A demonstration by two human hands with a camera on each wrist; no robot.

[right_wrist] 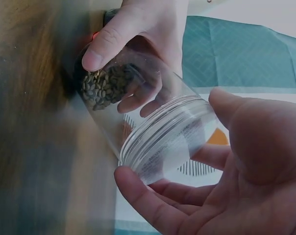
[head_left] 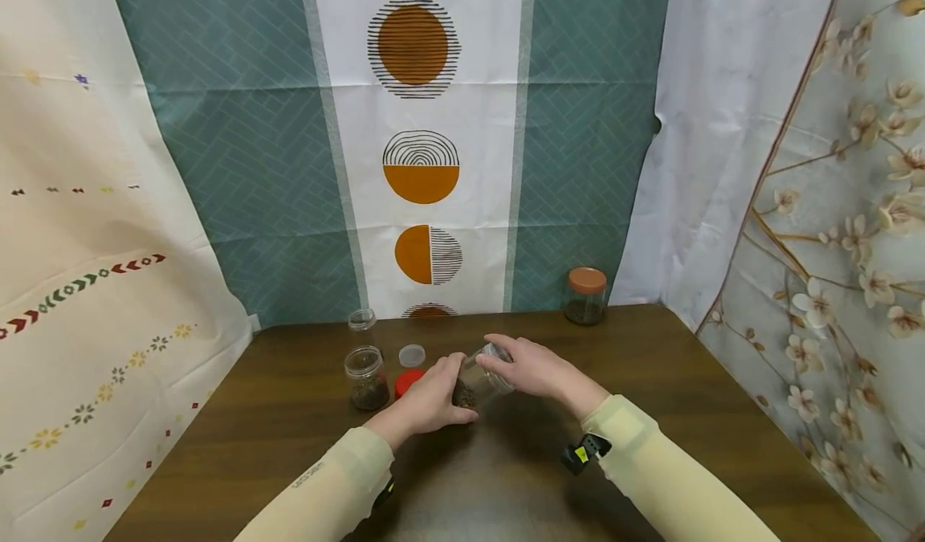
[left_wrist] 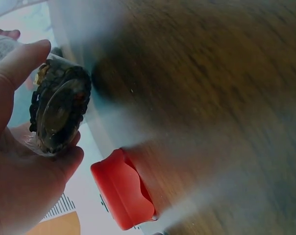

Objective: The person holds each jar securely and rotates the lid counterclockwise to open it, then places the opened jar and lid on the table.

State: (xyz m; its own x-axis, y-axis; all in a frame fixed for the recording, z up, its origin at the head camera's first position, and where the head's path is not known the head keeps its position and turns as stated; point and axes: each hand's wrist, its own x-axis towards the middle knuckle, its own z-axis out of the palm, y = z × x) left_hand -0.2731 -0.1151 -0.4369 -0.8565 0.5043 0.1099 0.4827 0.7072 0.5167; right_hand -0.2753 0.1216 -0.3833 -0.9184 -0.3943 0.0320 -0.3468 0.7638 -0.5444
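A clear jar (head_left: 478, 381) is held tilted above the table between both hands. Dark seeds (right_wrist: 109, 88) lie at its base end. My left hand (head_left: 429, 401) grips the jar around that end, thumb on one side and fingers on the other; the dark contents (left_wrist: 62, 107) show through the bottom in the left wrist view. At the ridged, threaded mouth end (right_wrist: 167, 129), my right hand (right_wrist: 265, 156) holds the rim between thumb and fingers. Whether a clear lid sits on this end, I cannot tell.
Left of the hands stand a clear jar (head_left: 367, 389) with dark contents and another clear jar (head_left: 362, 329) behind it. A red object (head_left: 409, 382) and a small pale round lid (head_left: 412, 356) are nearby. An orange-lidded jar (head_left: 586, 297) stands at the table's back right.
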